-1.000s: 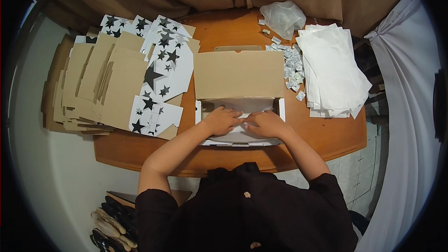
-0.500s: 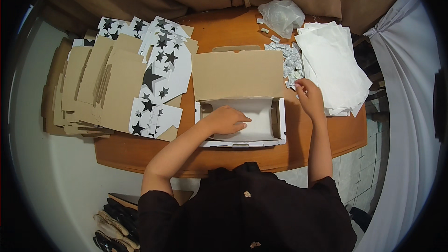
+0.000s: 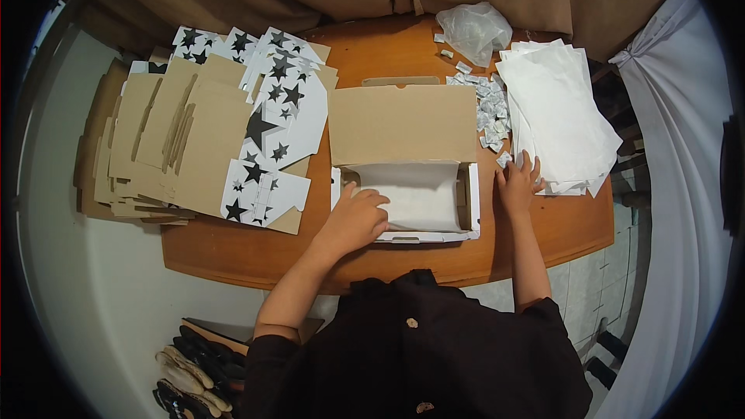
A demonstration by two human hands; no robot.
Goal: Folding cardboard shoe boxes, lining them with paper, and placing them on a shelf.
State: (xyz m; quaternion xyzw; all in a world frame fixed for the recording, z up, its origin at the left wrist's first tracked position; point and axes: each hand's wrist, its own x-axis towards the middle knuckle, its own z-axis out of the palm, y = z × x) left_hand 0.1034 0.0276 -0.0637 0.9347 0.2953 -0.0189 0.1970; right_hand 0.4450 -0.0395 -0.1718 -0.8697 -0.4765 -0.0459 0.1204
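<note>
An open cardboard box [image 3: 473, 221] stands in the middle of the table, its brown lid [image 3: 403, 126] raised at the far side. White paper [image 3: 423, 195] lines its inside. My left hand [image 3: 353, 221] is over the box's near left corner, fingers apart and holding nothing I can see. To the right of the box, my right hand [image 3: 518, 185] rests with spread fingers by the edge of the white paper stack [image 3: 559, 116]. A small sachet [image 3: 504, 159] lies just beyond its fingertips. More small white-grey sachets [image 3: 489, 105] are heaped between the lid and the stack.
Several flat, unfolded cardboard boxes [image 3: 209, 132] pile up on the left, some showing white sides with black stars [image 3: 260, 128]. A clear plastic bag [image 3: 475, 31] sits at the back of the wooden table [image 3: 233, 260]. Shoes [image 3: 190, 372] lie on the floor at lower left.
My left hand has pulled back from inside the box toward its near left corner. My right hand has come nearer to me from the sachets, its fingers spreading.
</note>
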